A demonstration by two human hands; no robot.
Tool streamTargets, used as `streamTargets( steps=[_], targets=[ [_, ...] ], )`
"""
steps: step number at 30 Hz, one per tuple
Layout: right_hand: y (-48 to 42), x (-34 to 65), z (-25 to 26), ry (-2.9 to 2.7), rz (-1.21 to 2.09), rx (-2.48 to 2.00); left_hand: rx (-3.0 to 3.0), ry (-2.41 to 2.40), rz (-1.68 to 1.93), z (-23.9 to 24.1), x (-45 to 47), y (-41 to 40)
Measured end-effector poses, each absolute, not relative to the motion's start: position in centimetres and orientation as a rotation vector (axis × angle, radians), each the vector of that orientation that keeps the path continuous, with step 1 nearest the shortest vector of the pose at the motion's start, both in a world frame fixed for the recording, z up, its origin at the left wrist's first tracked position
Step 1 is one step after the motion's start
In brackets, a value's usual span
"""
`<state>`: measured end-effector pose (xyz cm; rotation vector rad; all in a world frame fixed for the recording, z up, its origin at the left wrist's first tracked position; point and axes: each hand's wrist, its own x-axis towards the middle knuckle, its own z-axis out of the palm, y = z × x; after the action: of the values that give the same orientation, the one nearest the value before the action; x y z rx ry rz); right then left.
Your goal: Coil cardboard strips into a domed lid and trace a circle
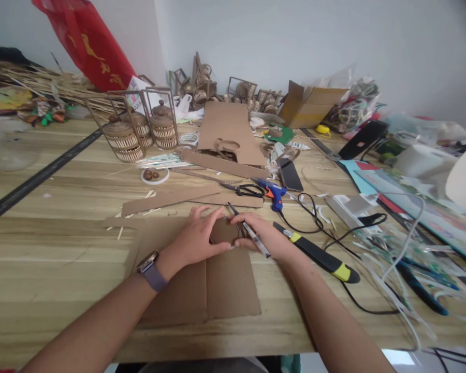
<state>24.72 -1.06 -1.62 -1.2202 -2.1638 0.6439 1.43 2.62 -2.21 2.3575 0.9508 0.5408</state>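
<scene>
My left hand [196,235] and my right hand [262,233] meet over a flat sheet of brown cardboard [217,285] on the wooden table. Between them they grip a small round cardboard piece [224,231], fingers curled around its edge from both sides. My right hand also holds a thin dark pen or pencil [250,231], its tip pointing away and to the left. A watch with a purple strap [152,270] is on my left wrist.
A black and yellow utility knife [318,254] lies just right of my right hand. Beyond are a blue glue gun [274,192], black scissors [248,190], cardboard strips [166,199], woven cardboard baskets [140,132], an open box [308,106] and tangled cables [373,228].
</scene>
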Motion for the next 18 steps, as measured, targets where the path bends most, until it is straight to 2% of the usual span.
streamTargets(
  steps=[5,13,18],
  targets=[
    [-1.5,24.6,-1.1,-2.103,0.702,-1.218,2.364,0.984,0.544,-2.4,1.6,2.5],
    [-0.7,24.6,1.4,-1.474,0.86,-1.316,2.336,1.008,0.528,-2.6,1.6,2.5],
    [0.9,23.2,2.6,-1.564,0.993,-1.33,2.337,1.005,0.535,-2.5,1.7,2.6]
  ],
)
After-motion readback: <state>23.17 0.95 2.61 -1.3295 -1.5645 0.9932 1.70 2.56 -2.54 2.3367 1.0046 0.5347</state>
